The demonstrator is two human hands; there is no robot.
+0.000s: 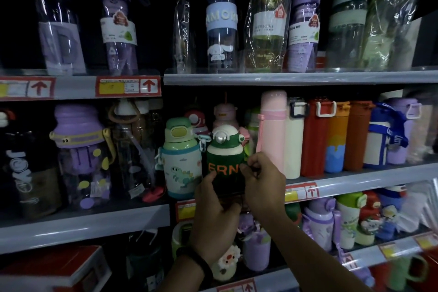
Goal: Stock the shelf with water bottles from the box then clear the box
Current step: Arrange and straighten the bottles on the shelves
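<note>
A dark green bottle [225, 152] with a white domed lid and orange letters stands upright at the front edge of the middle shelf [355, 179]. My left hand [214, 218] grips its lower body from the left. My right hand [264, 185] pinches something small and dark at the bottle's right side. A light green dinosaur bottle [181, 161] stands just left of it, and a tall pink flask [272, 130] just right. The box is out of view.
The top shelf [296, 77] carries tall clear bottles in plastic wrap. Cream, red, orange and blue flasks line the middle shelf to the right. Purple and dark bottles fill the left bay. Small children's bottles crowd the lower shelf [391, 248]. A red and white carton [59, 268] sits bottom left.
</note>
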